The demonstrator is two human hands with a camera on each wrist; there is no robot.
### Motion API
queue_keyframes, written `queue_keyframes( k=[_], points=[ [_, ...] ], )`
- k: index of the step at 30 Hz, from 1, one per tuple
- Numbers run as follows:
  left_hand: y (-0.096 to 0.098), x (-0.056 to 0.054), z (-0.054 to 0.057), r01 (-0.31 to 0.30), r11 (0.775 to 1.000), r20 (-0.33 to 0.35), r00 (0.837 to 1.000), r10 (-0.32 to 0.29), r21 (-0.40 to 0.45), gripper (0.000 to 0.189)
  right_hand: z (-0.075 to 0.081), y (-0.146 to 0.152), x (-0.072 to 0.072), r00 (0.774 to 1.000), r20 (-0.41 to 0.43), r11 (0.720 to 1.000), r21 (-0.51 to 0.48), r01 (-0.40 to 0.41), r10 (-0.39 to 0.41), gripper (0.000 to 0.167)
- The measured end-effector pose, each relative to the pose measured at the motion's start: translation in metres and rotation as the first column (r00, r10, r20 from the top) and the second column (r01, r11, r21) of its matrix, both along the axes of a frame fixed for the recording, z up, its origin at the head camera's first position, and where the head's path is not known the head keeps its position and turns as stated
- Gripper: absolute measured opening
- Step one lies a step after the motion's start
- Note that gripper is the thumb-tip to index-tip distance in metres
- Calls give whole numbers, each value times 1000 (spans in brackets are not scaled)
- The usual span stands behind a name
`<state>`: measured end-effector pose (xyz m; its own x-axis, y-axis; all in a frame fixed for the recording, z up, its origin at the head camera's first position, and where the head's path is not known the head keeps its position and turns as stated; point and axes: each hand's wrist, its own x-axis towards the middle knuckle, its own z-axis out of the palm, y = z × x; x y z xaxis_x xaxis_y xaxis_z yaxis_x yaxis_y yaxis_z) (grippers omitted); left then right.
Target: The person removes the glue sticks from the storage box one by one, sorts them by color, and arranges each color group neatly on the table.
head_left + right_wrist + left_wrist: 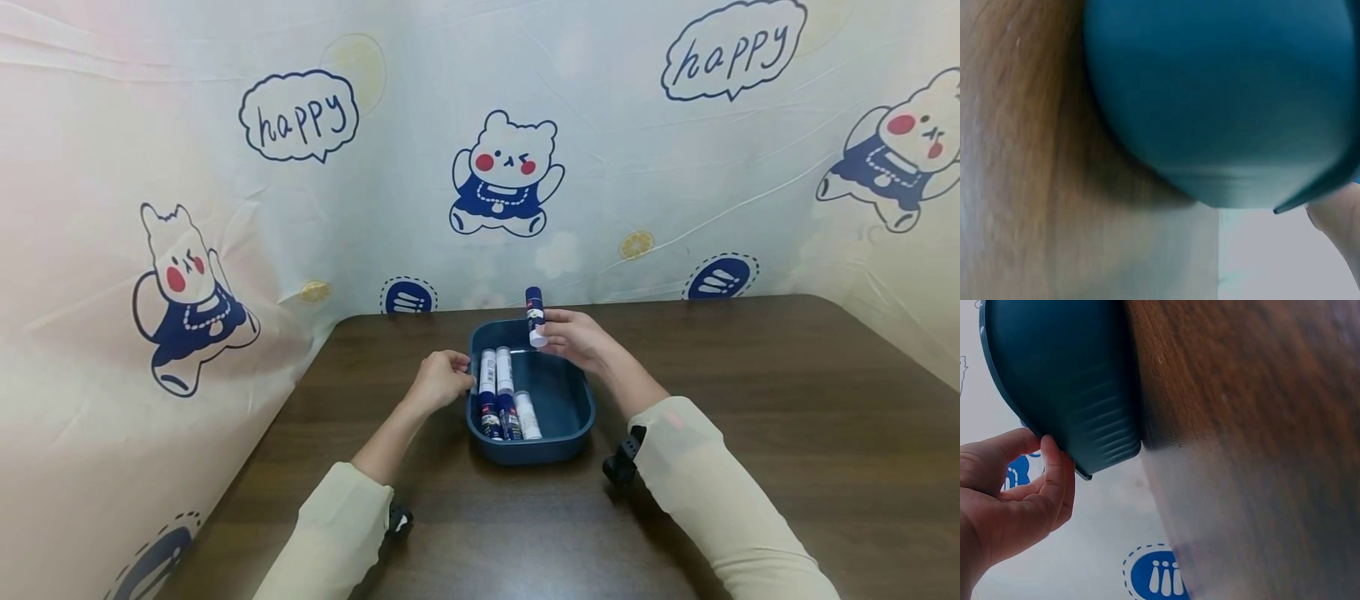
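A dark blue plastic bin point(534, 452) stands on the table. My left hand point(439, 382) pinches its left rim between thumb and fingers, as the left wrist view shows. Above the bin's far end, my right hand point(579, 340) holds a navy and white glue stick point(534, 308) nearly upright by its white lower end. Inside, along the left side, lie two navy and white glue sticks point(487, 372) and a shorter white tube point(527, 415). The right wrist view shows the bin's outer wall point(1222, 106), with most of that hand hidden behind it.
The brown wooden table point(750, 433) extends around the bin on both sides. Behind it hangs a pale cloth point(600, 192) printed with cartoon bears and the word happy. Dark wrist cameras sit under both sleeves.
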<state>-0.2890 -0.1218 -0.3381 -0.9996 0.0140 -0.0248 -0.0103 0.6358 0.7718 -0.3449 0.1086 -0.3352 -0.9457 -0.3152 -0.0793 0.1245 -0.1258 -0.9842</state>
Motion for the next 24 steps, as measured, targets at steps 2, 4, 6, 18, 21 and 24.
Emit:
queue_keyframes(
  k=[2, 4, 6, 18, 21, 24],
  points=[
    [0, 0, 0, 0, 1000, -1, 1000, 0, -1, 33, 0, 4, 0, 1000, -6, 1000, 2, 11, -11, 62],
    [0, 0, 0, -3, 1000, -1, 1000, 3, -2, 33, -1, 9, -1, 1000, -11, 1000, -4, 22, -22, 62],
    [0, 0, 0, -5, 1000, -2, 1000, 5, -4, 33, -2, 13, -2, 999, -14, 999, -15, 33, -34, 62],
    [0, 1, 1, -7, 1000, 10, 1000, 7, 2, 34, -6, 42, -2, 997, -37, 997, 19, 74, -73, 61],
    [0, 1, 1, -5, 1000, 14, 1000, 5, 6, 34, -9, 50, -3, 995, -25, 995, 33, 95, -94, 60],
    [0, 1, 1, -3, 1000, 16, 1000, 3, 5, 34, -11, 57, -4, 995, -19, 993, 63, 101, -100, 60]
  ],
)
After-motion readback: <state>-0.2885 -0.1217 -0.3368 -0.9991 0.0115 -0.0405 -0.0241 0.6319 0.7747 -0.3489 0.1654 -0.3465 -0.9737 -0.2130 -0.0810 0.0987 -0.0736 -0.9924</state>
